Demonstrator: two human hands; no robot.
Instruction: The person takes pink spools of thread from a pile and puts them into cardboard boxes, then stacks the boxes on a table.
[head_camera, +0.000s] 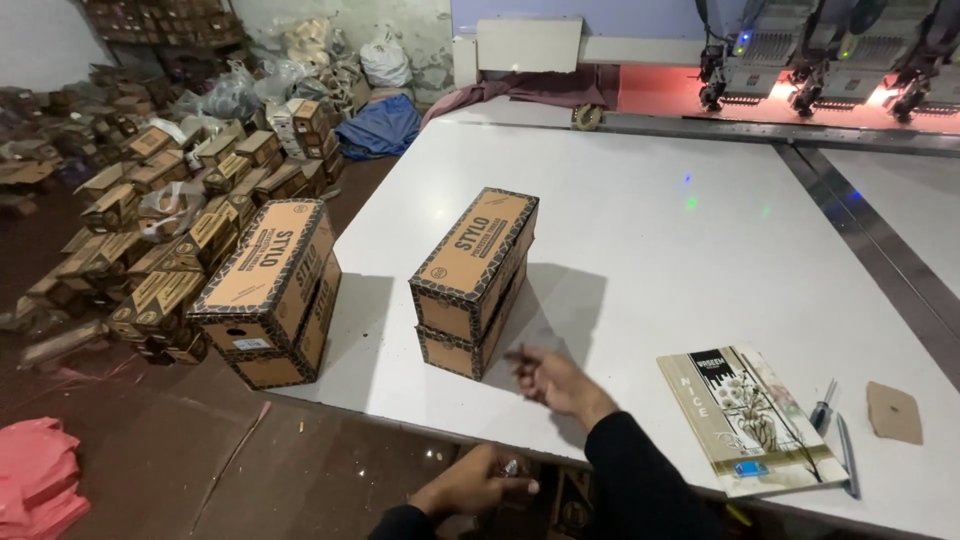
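Note:
My right hand (552, 380) hovers blurred over the white table (650, 230), fingers loosely curled and holding nothing, just right of a stack of two brown cardboard boxes (474, 280). My left hand (470, 485) is below the table's front edge, closed around a small shiny object (510, 467) that I cannot identify. A second stack of two matching boxes (268, 292) stands at the table's left corner.
A notebook (750, 420) with a pen (845, 455), a small screwdriver (824, 404) and a brown card piece (893, 412) lies at the right. Many similar boxes (170, 220) are piled on the floor at left. Embroidery machine heads (810, 60) line the far edge. Pink cloth (35, 480) lies at bottom left.

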